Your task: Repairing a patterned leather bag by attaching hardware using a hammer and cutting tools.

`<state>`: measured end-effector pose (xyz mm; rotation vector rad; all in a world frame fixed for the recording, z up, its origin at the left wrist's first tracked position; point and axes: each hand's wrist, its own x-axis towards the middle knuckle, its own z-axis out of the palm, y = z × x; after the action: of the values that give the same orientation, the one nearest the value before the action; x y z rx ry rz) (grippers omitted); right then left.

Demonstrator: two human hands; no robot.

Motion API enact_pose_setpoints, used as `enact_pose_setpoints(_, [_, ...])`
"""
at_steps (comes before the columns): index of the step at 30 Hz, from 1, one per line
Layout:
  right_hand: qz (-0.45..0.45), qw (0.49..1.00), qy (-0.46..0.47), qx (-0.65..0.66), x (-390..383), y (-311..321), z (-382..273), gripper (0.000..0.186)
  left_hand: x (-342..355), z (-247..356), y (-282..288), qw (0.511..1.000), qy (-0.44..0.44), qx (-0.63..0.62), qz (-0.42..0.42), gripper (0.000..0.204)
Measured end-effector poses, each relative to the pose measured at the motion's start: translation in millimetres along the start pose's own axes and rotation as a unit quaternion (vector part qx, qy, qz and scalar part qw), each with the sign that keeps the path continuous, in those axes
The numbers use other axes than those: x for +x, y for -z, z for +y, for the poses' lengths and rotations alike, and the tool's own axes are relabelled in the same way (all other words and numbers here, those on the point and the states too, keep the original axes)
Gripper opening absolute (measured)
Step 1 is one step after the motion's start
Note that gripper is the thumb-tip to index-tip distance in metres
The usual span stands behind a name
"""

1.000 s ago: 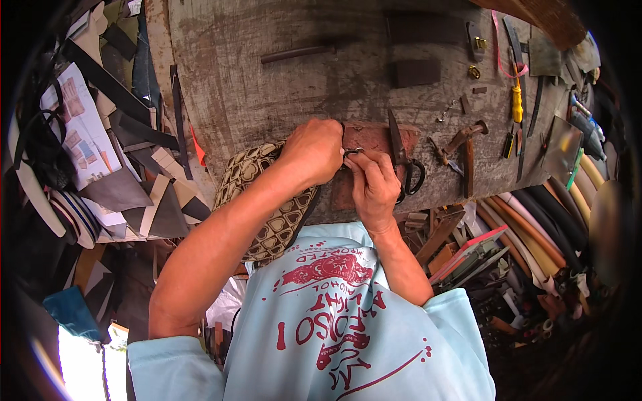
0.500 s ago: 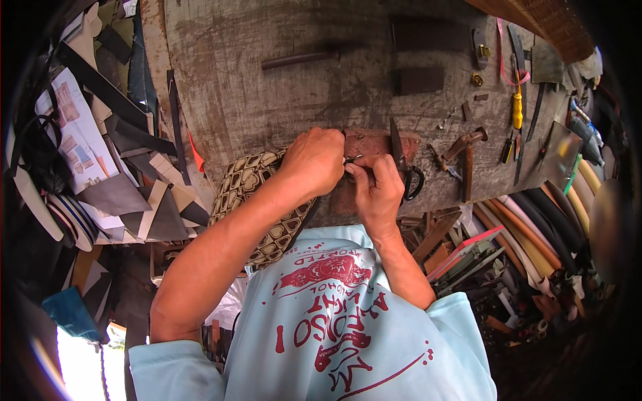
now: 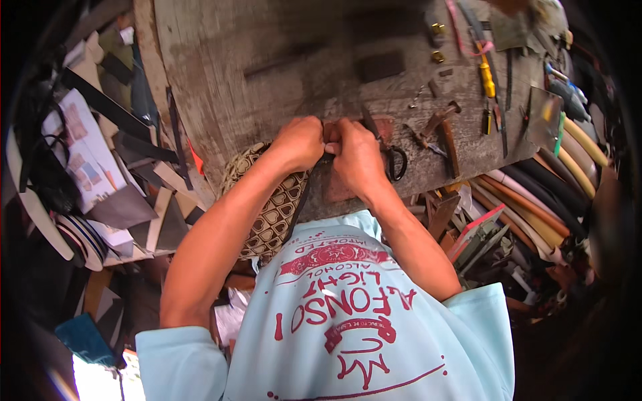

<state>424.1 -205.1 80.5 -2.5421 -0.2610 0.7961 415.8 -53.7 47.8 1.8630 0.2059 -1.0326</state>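
Straight ahead being twelve o'clock, I see the bare left forearm (image 3: 231, 217) reach toward one and the right forearm (image 3: 409, 234) toward eleven, both well bent from the body. The left hand (image 3: 303, 142) is curled, its back turned upward; just beside it, at three o'clock, the right hand (image 3: 356, 152) bends inward, most fingertips being hidden from me.

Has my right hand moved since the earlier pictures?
Yes: judged against the black-handled scissors, your right hand has moved forward and slightly left.
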Motion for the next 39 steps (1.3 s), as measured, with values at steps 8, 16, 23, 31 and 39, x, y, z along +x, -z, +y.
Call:
enact_pose_setpoints(8, [-0.036,0.969,-0.148,0.195,1,1,15,0.014,11,-8,1,0.997,-0.059,0.042,-0.031,0.022])
enact_pose_setpoints(16, [0.04,0.965,-0.127,0.227,-5,-23,27,0.017,18,-18,5,0.989,-0.117,0.079,-0.039,0.028])
enact_pose_setpoints(23, [0.038,0.964,-0.172,0.201,-4,-21,21,0.015,14,-20,3,0.996,-0.08,0.027,-0.042,0.02])
enact_pose_setpoints(31, [0.064,0.966,-0.089,0.236,-11,-22,29,0.014,5,2,1,0.999,-0.033,0.019,-0.007,0.017])
enact_pose_setpoints(39, [0.283,0.942,-0.119,-0.136,-36,75,201,0.05,4,1,1,0.999,-0.006,0.031,-0.013,0.017])
